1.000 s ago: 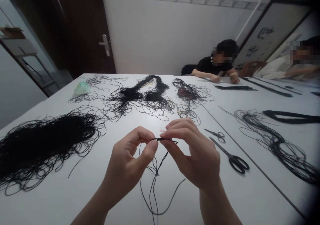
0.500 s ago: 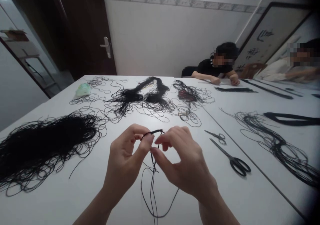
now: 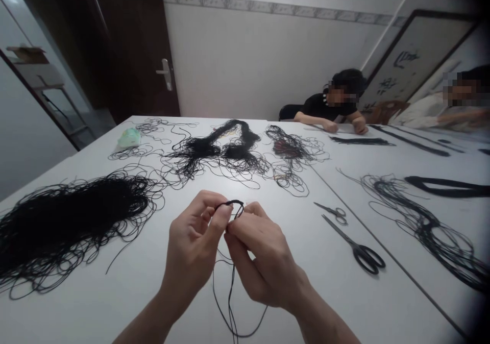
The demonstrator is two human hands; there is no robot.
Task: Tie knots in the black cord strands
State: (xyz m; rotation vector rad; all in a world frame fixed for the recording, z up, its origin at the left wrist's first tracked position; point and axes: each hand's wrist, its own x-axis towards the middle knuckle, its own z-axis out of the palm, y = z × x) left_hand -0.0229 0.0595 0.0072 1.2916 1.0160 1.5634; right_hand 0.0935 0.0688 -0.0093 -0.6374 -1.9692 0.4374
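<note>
A thin black cord with a thicker knotted stretch arches between my two hands above the white table. Thumb and index finger of my left hand pinch one end of that stretch. My right hand is closed just beside it, its thumb and fingertips pressed together on a strand of the same cord. Below the hands, loose cord ends hang down and form a wide loop. What lies inside the right fingers is partly hidden.
Two scissors, small and large, lie right. A big black cord bundle lies left; tangled cords lie behind the hands. A pale green bag sits far left. Two people sit across at the far right.
My right hand has moved left and slightly down, closer to my left hand, and its fingers have closed together. The knotted stretch now curves downward at its right end. My left hand has barely moved.
</note>
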